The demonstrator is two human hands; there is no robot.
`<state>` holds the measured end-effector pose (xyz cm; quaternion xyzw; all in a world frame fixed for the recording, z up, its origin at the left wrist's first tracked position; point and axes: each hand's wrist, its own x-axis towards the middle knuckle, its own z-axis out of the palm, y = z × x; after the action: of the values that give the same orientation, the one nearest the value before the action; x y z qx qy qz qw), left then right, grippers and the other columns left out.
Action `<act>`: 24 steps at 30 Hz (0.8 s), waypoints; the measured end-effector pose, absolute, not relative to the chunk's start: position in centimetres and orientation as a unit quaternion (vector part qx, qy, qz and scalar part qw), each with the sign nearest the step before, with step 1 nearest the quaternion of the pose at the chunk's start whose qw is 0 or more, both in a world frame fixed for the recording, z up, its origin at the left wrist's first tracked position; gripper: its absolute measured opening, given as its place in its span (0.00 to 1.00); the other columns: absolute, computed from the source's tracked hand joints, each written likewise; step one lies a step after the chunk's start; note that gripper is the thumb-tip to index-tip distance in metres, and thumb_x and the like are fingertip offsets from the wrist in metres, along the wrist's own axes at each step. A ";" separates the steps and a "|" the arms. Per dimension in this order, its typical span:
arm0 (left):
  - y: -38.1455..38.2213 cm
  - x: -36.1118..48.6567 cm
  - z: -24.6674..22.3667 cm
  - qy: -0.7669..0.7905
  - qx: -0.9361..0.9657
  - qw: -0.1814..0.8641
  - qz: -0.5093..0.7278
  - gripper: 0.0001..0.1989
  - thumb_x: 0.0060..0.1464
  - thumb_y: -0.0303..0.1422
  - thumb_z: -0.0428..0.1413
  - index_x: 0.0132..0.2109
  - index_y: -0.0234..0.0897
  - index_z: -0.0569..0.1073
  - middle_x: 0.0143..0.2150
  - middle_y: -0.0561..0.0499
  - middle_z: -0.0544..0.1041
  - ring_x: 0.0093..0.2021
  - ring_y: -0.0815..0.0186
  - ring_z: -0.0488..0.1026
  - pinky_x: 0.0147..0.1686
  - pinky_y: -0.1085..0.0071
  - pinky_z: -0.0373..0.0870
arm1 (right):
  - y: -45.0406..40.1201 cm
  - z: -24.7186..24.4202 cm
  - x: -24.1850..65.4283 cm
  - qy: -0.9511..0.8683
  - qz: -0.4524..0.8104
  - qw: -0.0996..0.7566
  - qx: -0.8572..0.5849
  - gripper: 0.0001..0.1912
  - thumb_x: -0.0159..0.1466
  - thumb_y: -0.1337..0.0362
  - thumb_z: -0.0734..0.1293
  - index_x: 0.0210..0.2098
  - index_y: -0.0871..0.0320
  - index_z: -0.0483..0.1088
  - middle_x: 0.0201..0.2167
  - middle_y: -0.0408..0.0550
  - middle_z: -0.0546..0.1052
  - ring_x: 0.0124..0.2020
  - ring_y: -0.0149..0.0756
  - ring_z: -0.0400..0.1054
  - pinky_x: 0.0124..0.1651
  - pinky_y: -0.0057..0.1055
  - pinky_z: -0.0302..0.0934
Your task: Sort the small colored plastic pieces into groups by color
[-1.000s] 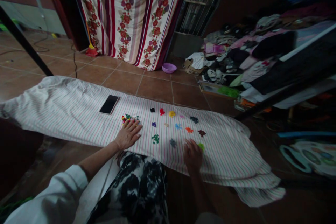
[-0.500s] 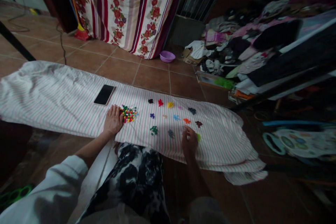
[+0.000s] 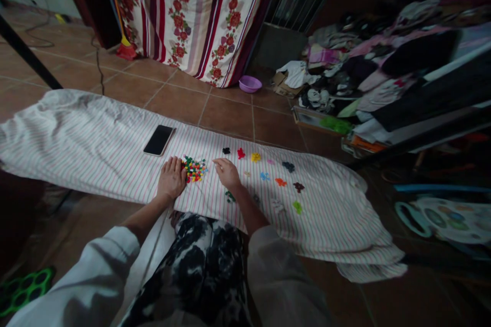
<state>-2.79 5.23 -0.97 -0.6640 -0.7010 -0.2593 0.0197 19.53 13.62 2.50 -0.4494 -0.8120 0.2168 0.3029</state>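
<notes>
Your left hand (image 3: 171,180) lies flat on the striped cloth (image 3: 326,225), its fingers straight and close together, the edge of the hand against or just beside the mixed pile (image 3: 195,169) of small coloured pieces. Your right hand (image 3: 228,172) is on the other side of that pile, its fingers bent, with the thumb and fingertips near each other; you can't tell from here whether they pinch a piece, or whether they touch the cloth. So the mixed pile sits between your two sets of fingers. Just beyond your right fingers is the black cluster (image 3: 226,150), with the red cluster (image 3: 241,153) and yellow cluster (image 3: 255,157) following on to the right. Nearer to you than those fingers, the green cluster (image 3: 230,196) is partly hidden by your right arm. Farther right of them you have the light blue cluster (image 3: 265,176), orange cluster (image 3: 281,182), brown cluster (image 3: 298,187) and lime cluster (image 3: 297,207). The phone (image 3: 159,140) lies beyond your left fingers, slightly left.
</notes>
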 end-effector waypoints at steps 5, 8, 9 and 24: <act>5.2 -2.7 -1.0 -0.699 -0.666 0.040 -0.257 0.30 0.66 0.41 0.37 0.63 0.24 0.66 0.64 0.29 0.68 0.69 0.44 0.58 0.63 0.45 0.58 | 15.6 2.4 17.8 -0.832 0.198 0.235 -0.461 0.20 0.63 0.75 0.59 0.48 0.56 0.77 0.47 0.51 0.79 0.49 0.39 0.71 0.57 0.37 0.63; 5.2 -2.6 -1.1 -0.696 -0.664 0.060 -0.266 0.29 0.66 0.42 0.37 0.63 0.26 0.66 0.63 0.31 0.70 0.69 0.45 0.60 0.63 0.46 0.59 | 16.5 2.7 17.1 -0.844 0.191 0.200 -0.460 0.20 0.64 0.75 0.60 0.49 0.57 0.78 0.48 0.52 0.79 0.49 0.39 0.71 0.57 0.36 0.62; 5.2 -2.6 -1.1 -0.697 -0.663 0.064 -0.266 0.29 0.66 0.42 0.37 0.63 0.26 0.66 0.63 0.31 0.70 0.69 0.45 0.60 0.63 0.46 0.59 | 16.8 2.9 16.9 -0.847 0.189 0.187 -0.460 0.20 0.64 0.75 0.60 0.49 0.57 0.78 0.47 0.52 0.79 0.49 0.39 0.71 0.57 0.36 0.62; 5.0 -2.2 0.5 -0.725 -0.661 0.041 -0.189 0.29 0.66 0.40 0.38 0.62 0.21 0.67 0.65 0.30 0.67 0.69 0.45 0.59 0.65 0.51 0.57 | 17.1 3.8 15.1 -0.835 0.203 0.109 -0.499 0.14 0.64 0.73 0.63 0.42 0.55 0.78 0.43 0.49 0.78 0.46 0.36 0.70 0.50 0.29 0.62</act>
<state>-2.24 5.01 0.55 -0.6612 -0.7247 -0.1893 0.0413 15.12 17.07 3.82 -0.4994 -0.8353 0.2025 0.1090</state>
